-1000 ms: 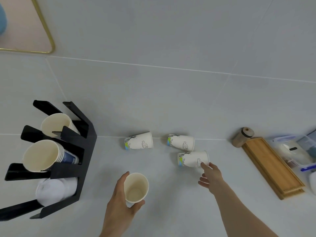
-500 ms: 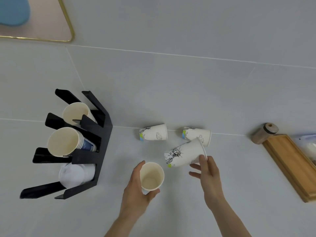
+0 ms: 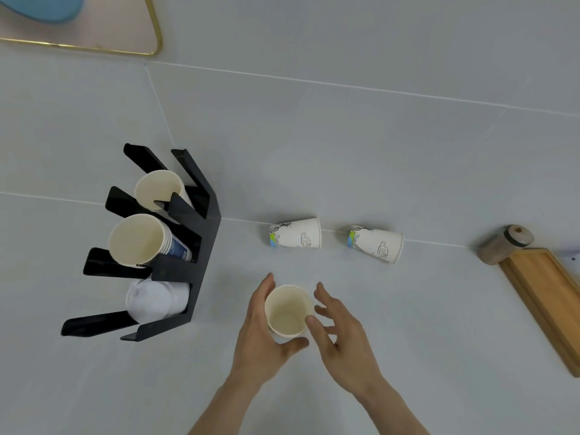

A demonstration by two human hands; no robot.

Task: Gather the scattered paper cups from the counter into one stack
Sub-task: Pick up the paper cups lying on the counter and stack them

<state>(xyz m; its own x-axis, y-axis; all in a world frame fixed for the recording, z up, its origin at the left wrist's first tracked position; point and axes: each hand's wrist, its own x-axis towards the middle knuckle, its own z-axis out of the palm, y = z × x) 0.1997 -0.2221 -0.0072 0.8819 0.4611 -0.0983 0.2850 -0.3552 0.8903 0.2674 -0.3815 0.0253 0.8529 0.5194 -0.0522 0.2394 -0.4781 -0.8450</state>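
Observation:
My left hand [image 3: 260, 337] holds an upright stack of white paper cups [image 3: 288, 312], mouth up, just above the grey counter. My right hand [image 3: 340, 334] is beside the stack on its right, fingers spread and its fingertips touching or very near the rim. Two printed paper cups lie on their sides farther back by the wall: one [image 3: 296, 232] straight behind the stack, the other [image 3: 376, 243] to its right. Both point their mouths to the right.
A black cup holder [image 3: 201, 252] stands at the left with cup stacks [image 3: 141, 240] and white lids in it. A wooden tray [image 3: 546, 306] and a small brown lidded jar [image 3: 505, 243] are at the right. A gold-rimmed mirror [image 3: 94, 29] hangs on the wall.
My right hand picked up the nearest lying cup, brought it left and set it into the cup in my left hand, then opened. Two cups stay lying by the wall.

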